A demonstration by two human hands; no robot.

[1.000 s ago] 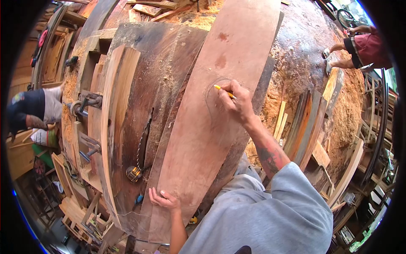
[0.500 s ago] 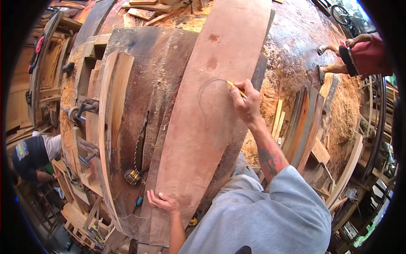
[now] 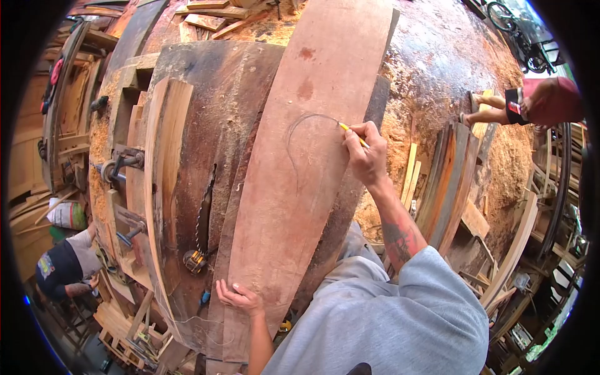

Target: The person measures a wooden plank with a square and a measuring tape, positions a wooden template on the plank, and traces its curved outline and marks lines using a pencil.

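A long reddish plywood sheet [image 3: 281,206] lies lengthwise in front of me, with a dark curved pencil line [image 3: 290,134] on its surface. My right hand [image 3: 367,156] is closed around a yellow pencil [image 3: 344,126], whose tip meets the right end of that curve. Near the sheet's lower left edge, my left hand [image 3: 240,298] rests with its fingers apart, holding nothing. Left of the sheet, a drill [image 3: 195,261] with a long bit lies on the dark worktop [image 3: 219,94].
Clamps [image 3: 125,164] grip curved wooden strips [image 3: 164,169] at the left. Planks [image 3: 447,181] lie on sawdust to the right. One person [image 3: 550,100] stands at the upper right; another person [image 3: 65,265] bends at the lower left. Wood offcuts [image 3: 209,15] are at the top.
My right hand and pencil have moved slightly right and down, and the curve reaches a little further right. The person at the left and the one at the right have shifted. My left hand stays put.
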